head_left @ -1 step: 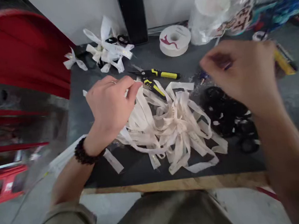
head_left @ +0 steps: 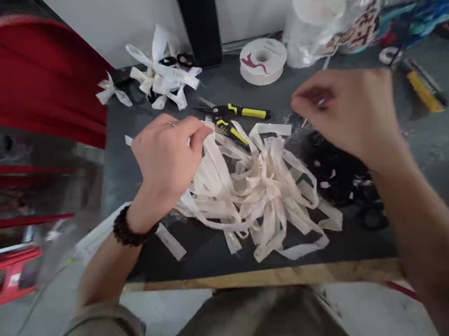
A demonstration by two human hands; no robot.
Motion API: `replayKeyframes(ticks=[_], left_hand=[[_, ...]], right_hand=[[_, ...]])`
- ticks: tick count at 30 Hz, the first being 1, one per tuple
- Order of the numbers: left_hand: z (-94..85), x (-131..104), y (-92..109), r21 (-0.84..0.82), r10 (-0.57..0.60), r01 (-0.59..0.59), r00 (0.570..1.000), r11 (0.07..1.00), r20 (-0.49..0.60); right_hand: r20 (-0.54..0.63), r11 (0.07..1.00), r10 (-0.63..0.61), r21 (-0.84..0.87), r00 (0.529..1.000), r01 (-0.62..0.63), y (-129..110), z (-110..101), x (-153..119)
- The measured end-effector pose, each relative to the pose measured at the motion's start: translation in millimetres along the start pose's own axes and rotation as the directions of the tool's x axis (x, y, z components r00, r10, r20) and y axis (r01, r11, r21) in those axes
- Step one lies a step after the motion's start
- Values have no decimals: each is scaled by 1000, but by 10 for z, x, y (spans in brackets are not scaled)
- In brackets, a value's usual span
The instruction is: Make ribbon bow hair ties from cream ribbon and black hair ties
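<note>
My left hand (head_left: 169,160) is closed in a pinch at the left of a loose heap of white ribbon strips (head_left: 266,185). White ribbon shows at its thumb and fingertips. My right hand (head_left: 349,115) is also closed, raised above a pile of black elastic bands (head_left: 337,169). A small shiny bit shows inside its curled fingers, too blurred to name. Between the hands, yellow-and-black snips (head_left: 242,111) lie with their blades toward the left hand, partly over the ribbon.
White ribbon bows (head_left: 162,73) sit at the back left. A ribbon spool (head_left: 263,61) stands by the wall, beside a clear plastic bag (head_left: 314,25). A yellow-and-black cutter (head_left: 424,85) lies at the right. A wooden edge (head_left: 260,278) borders the dark table; a red chair (head_left: 19,88) stands at left.
My right hand has moved a little to the left, uncovering more of the yellow-and-black cutter. My left hand has hardly moved.
</note>
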State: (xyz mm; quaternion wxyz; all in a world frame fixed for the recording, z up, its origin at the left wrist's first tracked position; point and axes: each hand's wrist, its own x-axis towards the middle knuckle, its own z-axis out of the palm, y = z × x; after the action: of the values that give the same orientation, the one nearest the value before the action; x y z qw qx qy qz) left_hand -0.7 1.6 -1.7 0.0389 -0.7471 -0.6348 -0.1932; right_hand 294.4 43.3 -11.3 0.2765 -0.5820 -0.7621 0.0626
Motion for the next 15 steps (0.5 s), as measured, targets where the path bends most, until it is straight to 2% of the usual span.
replayKeyframes(ticks=[3,5,8,11,15], left_hand=[[28,13,-35,-70,-79,85,993,994,84],[12,8,-50,-91,-107,119,986,989,124],[-45,-14,-60,-80,-88,102,983,992,160],[-85,-33,-70,5,-45,45,986,999,163],[-71,-33,-115,31,-12,5,969,1000,247]], right_hand=[[105,992,52,112,993,-64,-178,334,143],[175,998,43,34,984,-49,-312,548,271],[343,997,26,-82,939,2,-497,836,480],[385,995,-25,-82,923,61,-594,1085,658],[402,991,-77,-71,913,115,-573,1341,816]])
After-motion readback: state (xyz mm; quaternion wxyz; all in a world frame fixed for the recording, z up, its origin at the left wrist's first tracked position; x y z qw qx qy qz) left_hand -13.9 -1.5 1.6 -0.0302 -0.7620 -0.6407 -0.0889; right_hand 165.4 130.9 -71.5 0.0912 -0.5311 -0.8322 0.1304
